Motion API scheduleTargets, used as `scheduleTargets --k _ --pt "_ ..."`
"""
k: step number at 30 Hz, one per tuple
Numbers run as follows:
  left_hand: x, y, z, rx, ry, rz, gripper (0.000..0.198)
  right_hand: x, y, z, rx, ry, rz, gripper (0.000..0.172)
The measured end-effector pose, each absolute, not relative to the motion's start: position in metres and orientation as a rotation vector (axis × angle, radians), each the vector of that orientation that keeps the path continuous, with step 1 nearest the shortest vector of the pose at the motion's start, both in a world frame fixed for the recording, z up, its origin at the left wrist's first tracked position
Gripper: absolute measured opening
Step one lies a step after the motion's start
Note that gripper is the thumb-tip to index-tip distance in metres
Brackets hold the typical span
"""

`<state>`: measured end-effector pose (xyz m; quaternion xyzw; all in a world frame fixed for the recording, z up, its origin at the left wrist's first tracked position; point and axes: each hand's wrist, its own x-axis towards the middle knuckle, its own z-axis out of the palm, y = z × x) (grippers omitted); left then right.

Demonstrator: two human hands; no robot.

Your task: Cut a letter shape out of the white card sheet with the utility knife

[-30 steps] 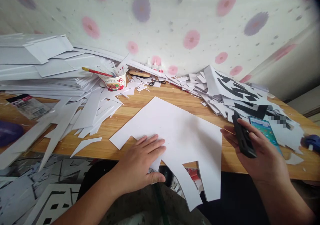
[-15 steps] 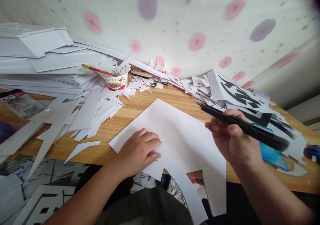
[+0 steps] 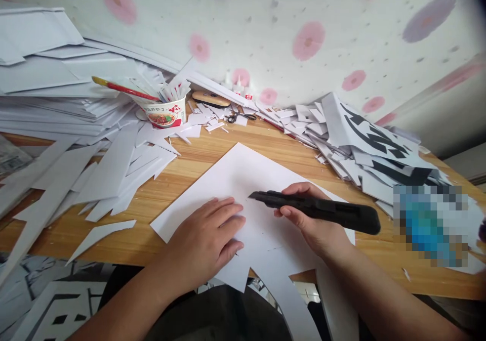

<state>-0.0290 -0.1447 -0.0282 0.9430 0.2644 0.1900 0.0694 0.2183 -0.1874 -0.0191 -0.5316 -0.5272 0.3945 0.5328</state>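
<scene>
A white foam board (image 3: 224, 179) with pieces cut out of its near edge lies on the wooden table, part of it hanging over the front. My left hand (image 3: 212, 235) rests flat on the board, fingers stretched and slightly apart. In my right hand (image 3: 307, 219) is a black utility knife (image 3: 322, 207), its blade pointing left over the middle of the board. The blade tip is close to the surface; whether it touches, I cannot tell. Short dark marks show on the board near both hands.
White offcuts (image 3: 114, 174) and stacked boards (image 3: 49, 78) crowd the left. Behind stand a paper cup (image 3: 167, 114) of strips, scissors (image 3: 241, 117), a tan-backed brush (image 3: 210, 99) and small bottles (image 3: 238, 87). Printed paper sheets (image 3: 364, 133) lie at right, beside a pixelated blue item (image 3: 425, 224).
My right hand has brought the knife left and down, from the board's right side to over its middle. My left hand stays on the board. The view has shifted slightly.
</scene>
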Motion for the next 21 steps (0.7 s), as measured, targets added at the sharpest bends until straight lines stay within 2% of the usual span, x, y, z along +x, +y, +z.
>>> scheduleTargets --k 2,7,12,15,21 --pt "-0.029 -0.145 -0.029 2.859 0.798 0.579 0.027 0.216 -0.188 -0.022 -1.280 -1.277 0.922 0.029" --pt "-0.030 -0.146 -0.028 2.886 0.795 0.593 0.028 0.212 -0.190 -0.028 -1.241 -1.271 1.062 0.045" --pt "-0.029 -0.145 -0.029 2.885 0.808 0.588 0.029 0.209 -0.193 -0.021 -1.348 -1.581 0.781 0.032" --pt "-0.029 -0.144 -0.030 2.874 0.814 0.596 0.029 0.206 -0.193 -0.016 -1.344 -1.713 0.633 0.032" --pt "-0.029 -0.144 -0.030 2.836 0.829 0.626 0.026 0.207 -0.191 -0.015 -1.288 -1.801 0.573 0.033"
